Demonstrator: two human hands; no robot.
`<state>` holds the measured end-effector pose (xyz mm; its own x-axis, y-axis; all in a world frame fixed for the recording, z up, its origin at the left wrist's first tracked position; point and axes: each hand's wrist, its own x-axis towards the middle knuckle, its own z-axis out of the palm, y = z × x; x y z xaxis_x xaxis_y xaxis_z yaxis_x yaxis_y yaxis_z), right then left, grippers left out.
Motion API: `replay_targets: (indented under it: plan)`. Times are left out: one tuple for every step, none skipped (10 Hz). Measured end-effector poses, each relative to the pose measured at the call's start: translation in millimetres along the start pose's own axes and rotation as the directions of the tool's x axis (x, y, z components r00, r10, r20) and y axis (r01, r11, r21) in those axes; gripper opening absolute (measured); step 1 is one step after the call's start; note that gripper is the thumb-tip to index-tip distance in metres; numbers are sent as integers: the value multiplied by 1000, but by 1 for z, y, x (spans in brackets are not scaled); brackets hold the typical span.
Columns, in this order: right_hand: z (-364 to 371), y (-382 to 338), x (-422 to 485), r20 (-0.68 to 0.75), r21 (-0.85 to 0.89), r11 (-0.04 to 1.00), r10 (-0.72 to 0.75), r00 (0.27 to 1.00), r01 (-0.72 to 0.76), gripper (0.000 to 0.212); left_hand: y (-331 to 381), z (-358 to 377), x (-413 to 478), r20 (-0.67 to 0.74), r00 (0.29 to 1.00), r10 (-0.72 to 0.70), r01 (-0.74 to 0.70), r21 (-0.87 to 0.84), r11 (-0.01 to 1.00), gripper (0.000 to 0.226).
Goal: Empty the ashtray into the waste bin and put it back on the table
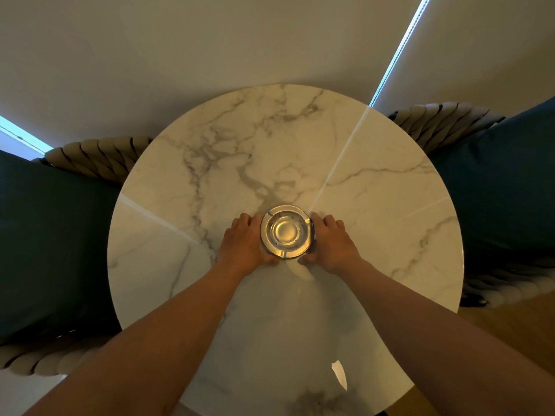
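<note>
A round clear glass ashtray (286, 231) sits at the middle of the round white marble table (375, 205). Its bowl looks clean, with only a tiny dark speck near the left inner wall. My left hand (244, 243) cups the ashtray's left side, fingers curled round its far edge and thumb at its near edge. My right hand (332, 243) cups the right side in the same way. Whether the ashtray rests on the tabletop or is lifted slightly, I cannot tell. No waste bin is in view.
A woven chair with a dark teal cushion (51, 235) stands at the table's left. A matching chair and cushion (504, 190) stand at the right. Pale blinds (240, 40) hang behind the table. Wooden floor (510, 325) shows at the lower right.
</note>
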<state>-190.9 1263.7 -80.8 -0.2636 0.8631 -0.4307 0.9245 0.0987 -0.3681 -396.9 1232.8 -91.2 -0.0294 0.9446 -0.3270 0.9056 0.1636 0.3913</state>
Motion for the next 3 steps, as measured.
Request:
replay_targets:
  plan:
    - [0,4,-2,12,3,1000,11,1000,-11,105,-2,0,-5,10,1000,-22,22,-29,999,104]
    - [-5,4,-8,2,15,999,41,999,-41,97,-6,-3,-14,-14,997,-69,68,-67,995,105]
    - [-7,14,-14,-23,96,993,74,997,-72,76,-14,-2,-21,-10,989,-151,146,-194,970,98]
